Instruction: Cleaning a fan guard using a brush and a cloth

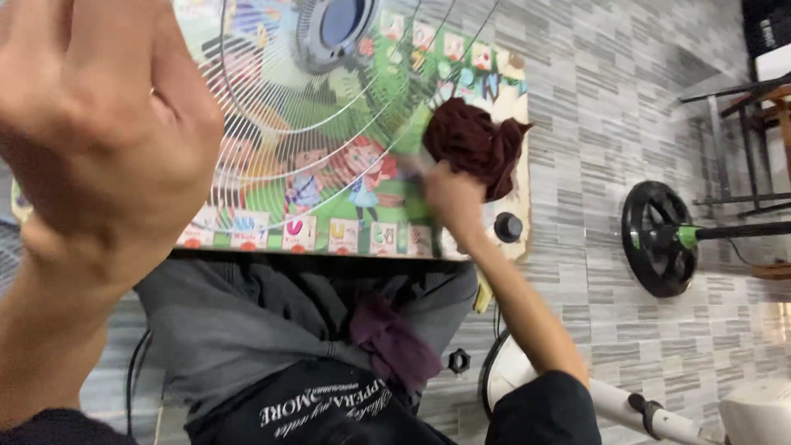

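My right hand (453,198) grips a bunched dark maroon cloth (474,140) and presses it against the rim of a round wire fan grille (329,107). The grille lies flat on a colourful picture mat (362,235), and its grey-blue hub (338,25) sits at the top edge of the view. My left hand (99,140) is raised close to the camera at the left, blurred, its fingers curled in. I see nothing in it. It hides the grille's left side.
A second purple cloth (395,342) rests on my lap. A black knob (508,227) sits on the mat's corner and a black nut (458,360) on the tiled floor. A black weight plate on a bar (655,239), a white fan pole (626,408) and dark metal furniture legs (741,140) stand at the right.
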